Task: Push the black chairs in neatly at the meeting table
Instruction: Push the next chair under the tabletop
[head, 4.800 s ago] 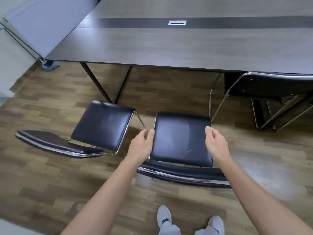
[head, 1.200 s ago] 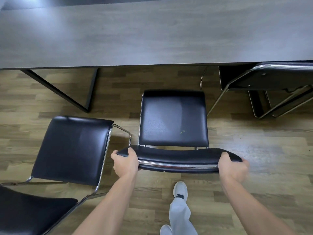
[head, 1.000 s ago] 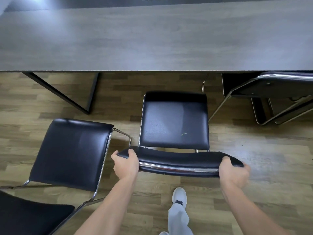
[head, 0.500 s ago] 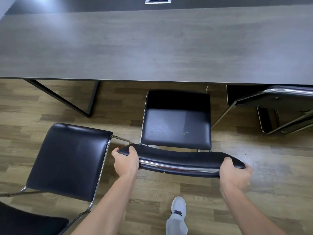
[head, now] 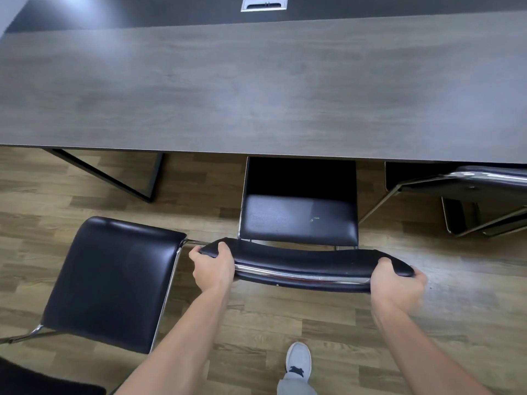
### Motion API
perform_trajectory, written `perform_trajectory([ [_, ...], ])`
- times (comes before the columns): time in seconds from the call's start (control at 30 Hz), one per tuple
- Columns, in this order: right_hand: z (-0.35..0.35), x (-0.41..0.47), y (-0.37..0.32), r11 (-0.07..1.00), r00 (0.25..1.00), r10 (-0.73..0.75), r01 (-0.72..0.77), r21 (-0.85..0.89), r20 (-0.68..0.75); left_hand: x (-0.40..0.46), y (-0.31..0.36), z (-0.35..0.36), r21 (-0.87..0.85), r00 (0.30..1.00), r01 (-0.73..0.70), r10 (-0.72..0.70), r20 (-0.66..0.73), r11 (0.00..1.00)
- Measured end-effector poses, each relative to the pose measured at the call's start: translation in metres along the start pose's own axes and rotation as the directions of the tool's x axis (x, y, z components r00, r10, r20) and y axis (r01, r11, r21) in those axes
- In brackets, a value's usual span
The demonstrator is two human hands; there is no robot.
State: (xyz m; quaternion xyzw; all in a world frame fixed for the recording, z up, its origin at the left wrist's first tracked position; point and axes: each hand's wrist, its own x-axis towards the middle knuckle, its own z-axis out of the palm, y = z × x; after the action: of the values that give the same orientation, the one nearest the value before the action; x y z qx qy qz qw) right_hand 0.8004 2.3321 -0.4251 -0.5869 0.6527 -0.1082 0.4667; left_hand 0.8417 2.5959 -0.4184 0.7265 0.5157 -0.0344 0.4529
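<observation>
A black chair [head: 299, 220] with a chrome frame stands straight in front of me, its seat's front edge just under the near edge of the grey meeting table [head: 256, 89]. My left hand [head: 212, 267] grips the left end of its backrest. My right hand [head: 395, 285] grips the right end. A second black chair [head: 114, 280] stands to the left, clear of the table and turned slightly. A third black chair [head: 470, 186] at the right sits mostly under the table.
A dark table leg [head: 114, 175] angles down between the left chair and the middle chair. A cable port [head: 263, 2] is set in the table's dark centre strip. My foot in a white shoe [head: 298, 360] stands on the wood floor behind the chair.
I have shifted from holding the seat sides to gripping the backrest, and the chair has slid forward until its seat front reaches under the table edge. I have stepped closer.
</observation>
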Motion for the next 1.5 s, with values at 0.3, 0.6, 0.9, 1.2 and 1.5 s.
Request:
perform_trajectory([
  [0.3, 0.012, 0.007, -0.016, 0.999, 1.0, 0.025, -0.025, -0.032, -0.013, 0.008, 0.014, 0.015, 0.007, 1.0, 0.016, -0.016, -0.019, 1.0],
  [0.6, 0.035, 0.016, -0.034, 0.998, 0.999, 0.021, -0.023, -0.051, -0.034, 0.024, 0.038, 0.029, 0.034, 1.0, 0.016, -0.016, 0.006, 0.999],
  [0.9, 0.067, 0.034, -0.063, 0.998, 0.997, 0.037, -0.041, -0.053, -0.069, 0.042, 0.08, 0.052, 0.047, 0.999, 0.018, -0.02, 0.03, 0.999],
  [1.2, 0.094, 0.044, -0.092, 0.998, 0.997, 0.007, -0.012, -0.062, -0.077, 0.057, 0.113, 0.074, 0.051, 1.0, 0.012, -0.013, 0.02, 0.999],
  [1.5, 0.113, 0.05, -0.111, 0.998, 0.991, -0.066, 0.067, 0.001, -0.119, 0.06, 0.137, 0.092, 0.058, 0.999, -0.001, -0.001, 0.047, 0.998],
])
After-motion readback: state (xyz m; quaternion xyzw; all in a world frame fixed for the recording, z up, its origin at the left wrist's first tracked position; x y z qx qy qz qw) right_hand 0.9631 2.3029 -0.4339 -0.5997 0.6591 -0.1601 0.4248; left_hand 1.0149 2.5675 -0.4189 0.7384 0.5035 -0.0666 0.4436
